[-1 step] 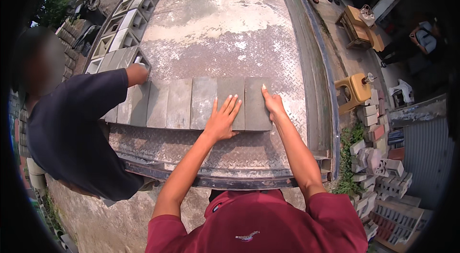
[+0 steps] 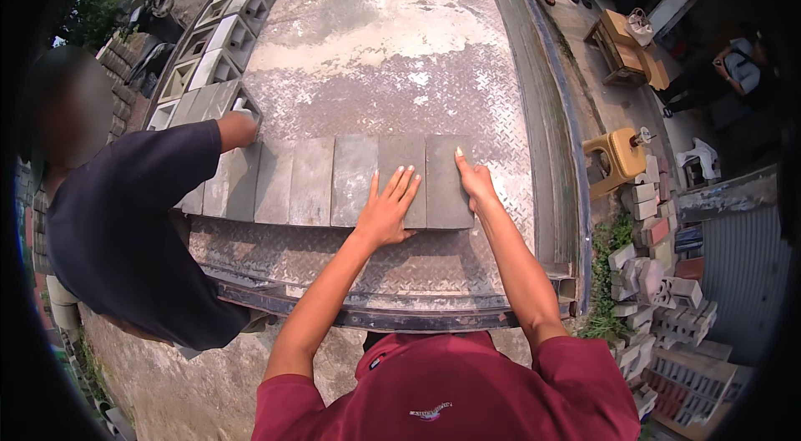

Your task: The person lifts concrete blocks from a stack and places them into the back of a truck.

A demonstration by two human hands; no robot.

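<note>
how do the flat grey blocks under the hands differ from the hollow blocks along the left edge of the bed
The flat blocks are solid slabs lying side by side in one row across the metal bed; the hollow blocks show open square cavities and run in a line up its left edge. The left hand and right hand rest on the flat blocks, not on the hollow ones. Both kinds are grey masonry blocks.

A co-worker in a dark shirt point(image 2: 125, 224) leans in at left. Hollow concrete blocks point(image 2: 219, 40) line the flatbed's far edge. A yellow stool point(image 2: 617, 159) stands beside stacked bricks point(image 2: 659, 291).
</note>
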